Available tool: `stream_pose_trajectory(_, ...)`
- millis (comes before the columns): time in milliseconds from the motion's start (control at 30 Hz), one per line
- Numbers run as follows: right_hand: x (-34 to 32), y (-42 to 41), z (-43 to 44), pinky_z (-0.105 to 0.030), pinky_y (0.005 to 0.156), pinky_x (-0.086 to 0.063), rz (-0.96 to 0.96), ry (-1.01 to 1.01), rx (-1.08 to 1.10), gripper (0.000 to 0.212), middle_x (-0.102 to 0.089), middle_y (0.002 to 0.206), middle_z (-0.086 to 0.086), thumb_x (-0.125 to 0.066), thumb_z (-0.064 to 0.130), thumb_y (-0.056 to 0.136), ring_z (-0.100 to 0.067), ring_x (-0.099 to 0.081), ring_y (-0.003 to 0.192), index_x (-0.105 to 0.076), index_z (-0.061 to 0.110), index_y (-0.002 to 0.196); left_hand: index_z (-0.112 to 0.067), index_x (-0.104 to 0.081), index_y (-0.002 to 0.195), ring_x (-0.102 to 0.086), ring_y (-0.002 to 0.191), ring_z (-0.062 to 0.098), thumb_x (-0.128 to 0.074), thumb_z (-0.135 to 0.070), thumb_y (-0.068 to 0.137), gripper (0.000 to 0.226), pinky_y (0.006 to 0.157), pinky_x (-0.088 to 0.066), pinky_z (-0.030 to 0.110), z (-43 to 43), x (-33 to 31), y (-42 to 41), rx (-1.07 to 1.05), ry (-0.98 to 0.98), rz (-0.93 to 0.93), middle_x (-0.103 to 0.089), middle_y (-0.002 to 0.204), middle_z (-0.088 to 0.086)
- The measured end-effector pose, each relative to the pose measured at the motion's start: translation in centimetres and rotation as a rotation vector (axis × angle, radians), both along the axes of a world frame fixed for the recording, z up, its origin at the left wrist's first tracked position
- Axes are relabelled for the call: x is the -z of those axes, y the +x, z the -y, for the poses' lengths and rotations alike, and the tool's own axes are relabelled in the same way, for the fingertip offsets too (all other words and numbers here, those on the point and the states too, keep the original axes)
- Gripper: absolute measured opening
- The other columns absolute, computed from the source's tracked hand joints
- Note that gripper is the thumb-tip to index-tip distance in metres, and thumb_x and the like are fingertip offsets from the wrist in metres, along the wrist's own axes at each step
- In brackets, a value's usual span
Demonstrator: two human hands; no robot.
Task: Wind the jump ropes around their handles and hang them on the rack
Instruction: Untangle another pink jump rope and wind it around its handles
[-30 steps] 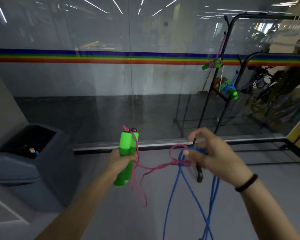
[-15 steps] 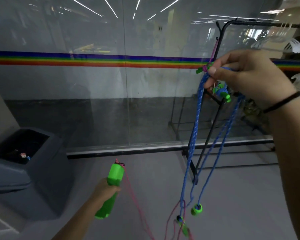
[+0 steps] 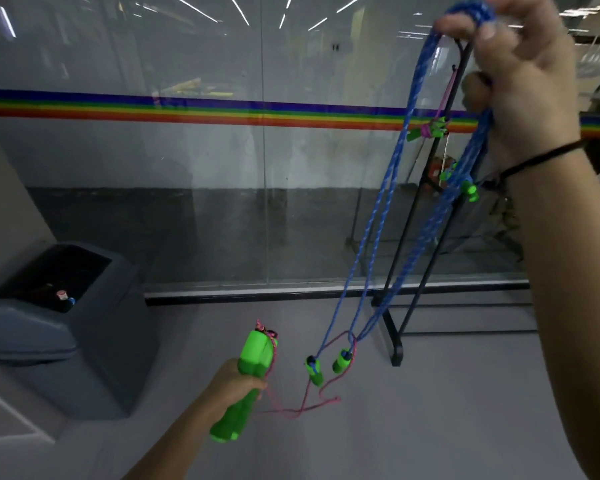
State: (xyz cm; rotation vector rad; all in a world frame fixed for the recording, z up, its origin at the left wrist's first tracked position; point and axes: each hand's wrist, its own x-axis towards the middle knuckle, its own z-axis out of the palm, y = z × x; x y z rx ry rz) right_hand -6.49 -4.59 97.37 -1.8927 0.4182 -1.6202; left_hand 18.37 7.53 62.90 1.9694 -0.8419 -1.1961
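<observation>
My right hand (image 3: 523, 74) is raised high at the upper right, shut on the folded blue jump rope (image 3: 385, 202). Its strands hang down to two small green handles (image 3: 328, 367) dangling just above the floor. My left hand (image 3: 234, 384) is low at the centre and grips a pair of green handles (image 3: 243, 382) held together. Their pink rope (image 3: 302, 403) trails right and tangles through the blue strands near the dangling handles. The black rack (image 3: 426, 216) stands behind the blue rope, with two wound ropes (image 3: 428, 129) hanging on it.
A grey open-top bin (image 3: 59, 327) sits at the left against the wall. A glass wall with a rainbow stripe (image 3: 222, 110) runs across the back. The rack's foot (image 3: 397, 355) rests on the grey floor right of the dangling handles.
My right hand has lifted the blue rope from waist height to the top of the view, pulling its handles off the floor. My left hand dropped lower with the green handles.
</observation>
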Motion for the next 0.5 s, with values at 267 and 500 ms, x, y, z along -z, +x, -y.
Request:
stream_pose_trajectory(267,0.1,1.3,0.2,-0.021,0.047,-0.026,-0.092,0.017,-0.241,0.011,-0.068,0.095,0.002,-0.038,0.009,0.096,-0.004,-0.036,0.046,-0.046,0.013,0.102,-0.006,-0.066,0.066,-0.059,0.043,0.014,-0.073,-0.002,0.07,0.009,0.052,-0.046,0.021,0.2,0.1,1.2,-0.129,-0.084,-0.06,-0.065,0.047,0.001)
stream_pose_trajectory(500,-0.6,4.5,-0.7,-0.015,0.039,-0.028,-0.601,0.223,-0.22,0.023,-0.069,0.1,-0.011,-0.043,0.01,0.095,-0.004,-0.029,0.038,-0.049,0.005,0.116,-0.005,-0.067,0.063,-0.057,0.044,0.017,-0.077,-0.003,0.063,0.01,0.042,-0.045,0.019,0.6,-0.3,-0.2,-0.178,-0.146,-0.193,-0.064,0.049,0.005)
